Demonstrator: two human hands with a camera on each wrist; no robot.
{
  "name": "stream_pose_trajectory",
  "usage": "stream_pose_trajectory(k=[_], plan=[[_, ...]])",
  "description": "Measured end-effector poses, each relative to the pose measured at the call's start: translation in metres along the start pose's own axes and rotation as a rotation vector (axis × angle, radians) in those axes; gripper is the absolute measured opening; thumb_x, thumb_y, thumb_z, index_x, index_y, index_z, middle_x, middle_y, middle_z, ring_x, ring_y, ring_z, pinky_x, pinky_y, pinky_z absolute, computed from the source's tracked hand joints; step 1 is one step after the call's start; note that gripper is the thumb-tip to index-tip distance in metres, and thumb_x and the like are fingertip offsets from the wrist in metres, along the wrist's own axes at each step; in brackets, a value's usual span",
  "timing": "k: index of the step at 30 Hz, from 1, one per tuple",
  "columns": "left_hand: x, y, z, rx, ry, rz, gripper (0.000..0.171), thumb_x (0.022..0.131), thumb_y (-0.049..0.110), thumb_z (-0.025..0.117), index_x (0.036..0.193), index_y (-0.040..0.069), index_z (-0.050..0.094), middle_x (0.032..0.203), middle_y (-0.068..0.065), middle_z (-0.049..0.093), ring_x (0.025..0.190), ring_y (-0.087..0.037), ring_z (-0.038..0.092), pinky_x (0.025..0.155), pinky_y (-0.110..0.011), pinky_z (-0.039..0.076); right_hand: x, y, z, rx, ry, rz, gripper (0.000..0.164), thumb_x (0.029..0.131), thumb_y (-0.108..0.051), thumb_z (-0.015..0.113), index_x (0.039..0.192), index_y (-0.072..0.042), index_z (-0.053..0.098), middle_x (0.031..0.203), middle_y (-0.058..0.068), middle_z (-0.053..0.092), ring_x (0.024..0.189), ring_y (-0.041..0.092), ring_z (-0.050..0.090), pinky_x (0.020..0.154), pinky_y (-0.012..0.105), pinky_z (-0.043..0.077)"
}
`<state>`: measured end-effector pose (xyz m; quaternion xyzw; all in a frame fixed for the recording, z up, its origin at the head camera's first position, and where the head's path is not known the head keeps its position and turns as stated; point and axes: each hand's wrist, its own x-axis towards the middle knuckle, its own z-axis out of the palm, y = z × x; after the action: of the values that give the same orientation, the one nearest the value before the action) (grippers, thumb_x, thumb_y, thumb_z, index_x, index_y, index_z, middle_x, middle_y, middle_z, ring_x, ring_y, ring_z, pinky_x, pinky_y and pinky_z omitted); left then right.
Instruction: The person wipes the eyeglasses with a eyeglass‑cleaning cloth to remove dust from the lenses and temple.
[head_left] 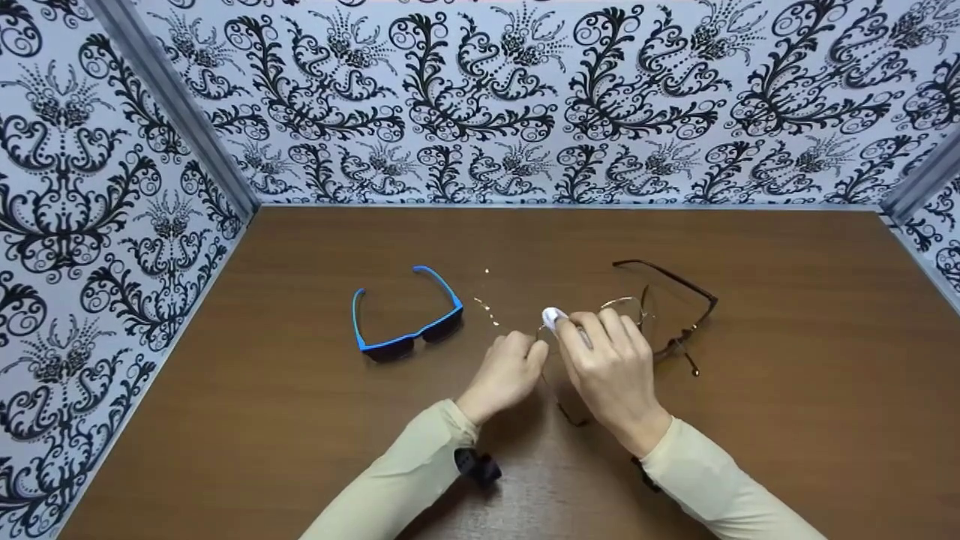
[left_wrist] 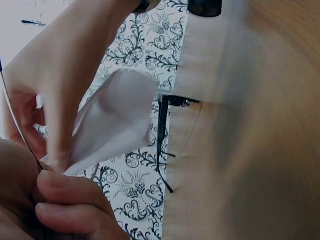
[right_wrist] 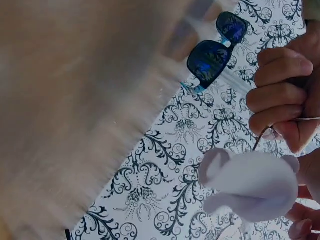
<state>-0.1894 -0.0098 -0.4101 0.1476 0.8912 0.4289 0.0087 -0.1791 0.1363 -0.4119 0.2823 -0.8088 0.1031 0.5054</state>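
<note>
My left hand (head_left: 508, 371) grips a pair of thin wire-framed eyeglasses near one end of the frame; a slim metal temple (left_wrist: 17, 120) runs out from the fingers in the left wrist view. To its right, my right hand (head_left: 611, 367) pinches a white cloth (head_left: 553, 317) against these eyeglasses. In the right wrist view the cloth (right_wrist: 255, 185) is bunched over the front of the frame, and a bit of rim (right_wrist: 260, 137) shows between it and the left fingers. Most of the lenses are hidden by cloth and hands.
Blue-framed sunglasses (head_left: 409, 345) lie unfolded left of my hands on the brown table (head_left: 337, 450). Dark-framed glasses (head_left: 686, 289) lie unfolded at the right, close beyond the right hand. Small shiny gold specks (head_left: 487, 307) show between. Patterned walls (head_left: 450, 97) stand behind and beside the table.
</note>
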Motion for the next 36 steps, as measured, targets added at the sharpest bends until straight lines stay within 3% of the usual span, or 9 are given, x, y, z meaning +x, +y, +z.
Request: stream_pose_trajectory(k=[5,8,13,15,20,24,27,31,36], plan=[[0.001,0.000,-0.001,-0.051,0.005,0.006,0.041,0.090,0.007,0.048,0.053,0.018,0.033,0.048,0.011,0.029,0.044,-0.006,0.028,0.042,-0.022,0.024,-0.004,-0.003,-0.002,0.063,-0.067,0.004,0.009,0.085,-0.003,0.058,0.085,-0.003,0.067,0.078,0.009,0.062,0.063,0.025,0.052,0.052,0.034,0.040],[0.001,0.000,-0.005,-0.112,-0.030,-0.029,0.041,0.091,0.006,0.045,0.052,0.016,0.038,0.043,0.007,0.040,0.037,-0.005,0.036,0.038,-0.019,0.029,-0.009,-0.001,-0.005,0.073,-0.112,0.013,0.007,0.084,-0.003,0.060,0.086,-0.003,0.067,0.079,0.010,0.063,0.066,0.028,0.052,0.055,0.037,0.041],[0.000,-0.002,-0.007,-0.311,-0.136,-0.121,0.033,0.091,0.002,0.040,0.062,0.004,0.053,0.048,-0.007,0.055,0.035,-0.010,0.051,0.037,-0.024,0.047,-0.007,0.007,-0.007,0.052,-0.108,0.021,0.006,0.081,-0.003,0.067,0.086,-0.002,0.065,0.080,0.012,0.063,0.069,0.030,0.054,0.057,0.041,0.042],[-0.001,-0.001,-0.006,-0.401,-0.174,-0.160,0.030,0.091,0.001,0.038,0.067,-0.003,0.056,0.049,-0.005,0.055,0.037,-0.010,0.053,0.040,-0.027,0.052,-0.004,0.008,-0.007,0.042,-0.116,0.026,0.006,0.080,-0.003,0.068,0.086,-0.002,0.065,0.081,0.011,0.064,0.070,0.029,0.054,0.057,0.041,0.042],[-0.002,-0.002,-0.004,-0.570,-0.252,-0.234,0.031,0.090,-0.001,0.036,0.071,-0.013,0.057,0.054,-0.009,0.058,0.044,-0.014,0.058,0.047,-0.029,0.054,-0.002,0.008,-0.007,0.033,-0.155,0.035,0.010,0.078,-0.002,0.070,0.087,-0.002,0.066,0.082,0.011,0.065,0.070,0.029,0.053,0.059,0.041,0.043],[-0.002,-0.002,-0.004,-0.617,-0.274,-0.264,0.033,0.089,-0.001,0.036,0.073,-0.017,0.060,0.060,-0.015,0.063,0.049,-0.016,0.061,0.049,-0.026,0.054,-0.002,0.008,-0.006,0.047,-0.166,0.040,0.009,0.078,-0.001,0.070,0.087,-0.003,0.067,0.083,0.011,0.065,0.070,0.028,0.053,0.060,0.041,0.043],[-0.002,-0.003,-0.002,-0.637,-0.275,-0.283,0.034,0.088,0.001,0.036,0.073,-0.016,0.062,0.061,-0.015,0.064,0.051,-0.016,0.062,0.048,-0.024,0.053,-0.002,0.006,-0.005,0.085,-0.172,0.015,0.009,0.078,-0.001,0.070,0.085,-0.004,0.065,0.082,0.011,0.064,0.071,0.028,0.054,0.062,0.041,0.043],[-0.002,-0.004,0.000,-0.671,-0.251,-0.309,0.036,0.090,0.005,0.036,0.066,-0.007,0.060,0.055,-0.009,0.060,0.048,-0.014,0.060,0.045,-0.021,0.050,-0.004,0.004,-0.004,0.142,-0.172,-0.029,0.014,0.073,0.001,0.072,0.084,-0.005,0.065,0.080,0.008,0.063,0.071,0.026,0.054,0.065,0.041,0.043],[-0.005,-0.004,0.004,-0.648,-0.240,-0.303,0.034,0.089,0.004,0.035,0.058,0.005,0.048,0.051,-0.005,0.054,0.043,-0.012,0.056,0.041,-0.019,0.045,-0.006,0.002,-0.006,0.073,-0.140,0.022,0.010,0.077,-0.005,0.073,0.086,-0.004,0.068,0.077,0.008,0.064,0.068,0.027,0.053,0.063,0.041,0.042]])
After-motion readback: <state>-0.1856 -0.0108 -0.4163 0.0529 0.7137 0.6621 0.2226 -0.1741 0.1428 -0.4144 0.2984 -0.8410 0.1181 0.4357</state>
